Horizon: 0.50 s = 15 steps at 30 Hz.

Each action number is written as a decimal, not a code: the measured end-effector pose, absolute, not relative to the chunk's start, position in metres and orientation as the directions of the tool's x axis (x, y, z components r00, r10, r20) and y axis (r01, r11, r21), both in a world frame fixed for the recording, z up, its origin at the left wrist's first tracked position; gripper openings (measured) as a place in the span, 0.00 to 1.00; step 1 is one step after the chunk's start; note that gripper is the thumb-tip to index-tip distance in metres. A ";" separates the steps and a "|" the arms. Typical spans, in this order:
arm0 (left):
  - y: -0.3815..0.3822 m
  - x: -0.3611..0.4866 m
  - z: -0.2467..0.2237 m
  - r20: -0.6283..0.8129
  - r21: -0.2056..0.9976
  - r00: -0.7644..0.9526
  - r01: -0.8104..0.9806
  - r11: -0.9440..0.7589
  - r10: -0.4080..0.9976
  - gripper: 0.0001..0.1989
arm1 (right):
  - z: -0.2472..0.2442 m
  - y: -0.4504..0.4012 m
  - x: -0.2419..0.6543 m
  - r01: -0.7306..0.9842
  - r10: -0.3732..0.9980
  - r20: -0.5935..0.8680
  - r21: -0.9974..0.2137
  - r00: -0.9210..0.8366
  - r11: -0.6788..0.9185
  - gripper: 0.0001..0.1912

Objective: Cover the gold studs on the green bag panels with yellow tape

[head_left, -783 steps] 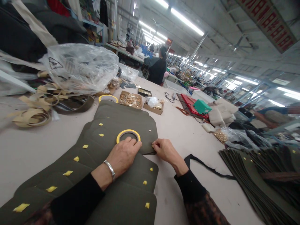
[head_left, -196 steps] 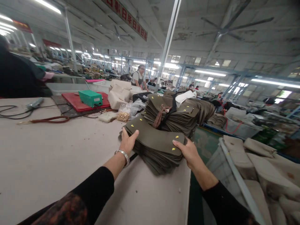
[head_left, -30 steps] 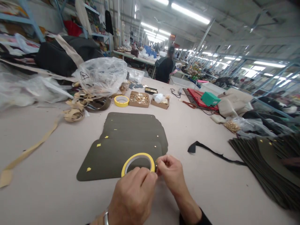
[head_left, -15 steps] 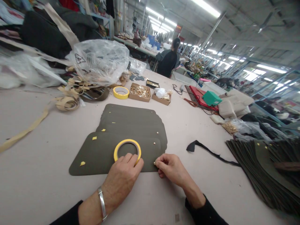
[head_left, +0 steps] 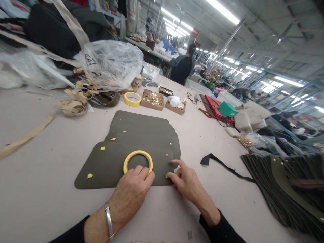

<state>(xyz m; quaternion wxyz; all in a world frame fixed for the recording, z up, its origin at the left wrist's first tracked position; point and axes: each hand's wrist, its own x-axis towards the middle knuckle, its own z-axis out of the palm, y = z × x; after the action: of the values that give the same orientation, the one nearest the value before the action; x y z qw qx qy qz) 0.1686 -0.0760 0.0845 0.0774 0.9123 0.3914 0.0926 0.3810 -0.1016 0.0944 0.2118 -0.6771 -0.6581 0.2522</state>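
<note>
While the left hand (head_left: 134,187) grips the near side of the yellow tape roll (head_left: 126,164) with curled fingers, the roll is positioned over the front olive panel (head_left: 108,168); contact between roll and panel cannot be confirmed. The right hand (head_left: 186,179) is located at the panel's near right corner, thumb and index finger spread apart. The thumb tip meets a small yellow tape piece (head_left: 166,175); whether the curled remaining fingers hold anything cannot be determined. One metal stud (head_left: 167,155) sits on the panel just beyond the index fingertip. Two yellow tabs (head_left: 102,148) are located along the panel's left side. Further olive panels (head_left: 141,126) overlap behind it on the table (head_left: 50,199). A black strip (head_left: 222,165) lies to the right, leading to a fanned panel stack (head_left: 278,192).
</note>
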 end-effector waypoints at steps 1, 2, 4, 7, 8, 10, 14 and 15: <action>-0.076 0.168 0.085 0.108 0.217 0.676 0.699 -0.681 0.729 0.08 | 0.096 -0.104 0.384 0.798 0.999 0.007 -0.601 -0.044 0.039 0.12; -0.076 0.168 0.085 0.107 0.221 0.675 0.699 -0.680 0.730 0.09 | 0.097 -0.105 0.386 0.817 0.989 0.080 -0.558 -0.121 0.145 0.07; -0.077 0.168 0.086 0.106 0.229 0.671 0.702 -0.674 0.734 0.09 | 0.099 -0.108 0.388 0.843 0.931 0.165 -0.397 -0.325 0.364 0.07; -0.078 0.168 0.088 0.098 0.243 0.662 0.709 -0.662 0.743 0.09 | 0.099 -0.108 0.383 0.827 0.840 0.086 -0.143 -0.536 0.543 0.11; -0.078 0.168 0.088 0.094 0.247 0.661 0.709 -0.661 0.744 0.09 | 0.098 -0.107 0.381 0.827 0.832 0.048 -0.086 -0.553 0.555 0.12; -0.078 0.167 0.087 0.091 0.257 0.662 0.706 -0.660 0.744 0.09 | 0.097 -0.103 0.375 0.853 0.853 -0.015 -0.032 -0.521 0.520 0.12; -0.076 0.164 0.080 0.186 0.311 0.648 0.675 -0.670 0.739 0.10 | 0.100 -0.091 0.366 0.947 0.941 -0.126 -0.111 -0.313 0.300 0.11; -0.075 0.163 0.079 0.243 0.341 0.636 0.651 -0.678 0.733 0.11 | 0.102 -0.088 0.365 0.958 0.951 -0.154 -0.146 -0.267 0.245 0.11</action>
<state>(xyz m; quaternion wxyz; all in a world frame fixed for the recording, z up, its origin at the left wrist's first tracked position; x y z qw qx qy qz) 0.1626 -0.0751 0.0792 0.1111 0.8976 0.3855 0.1829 0.3651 -0.0882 0.1018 -0.0165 -0.6053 -0.7888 0.1055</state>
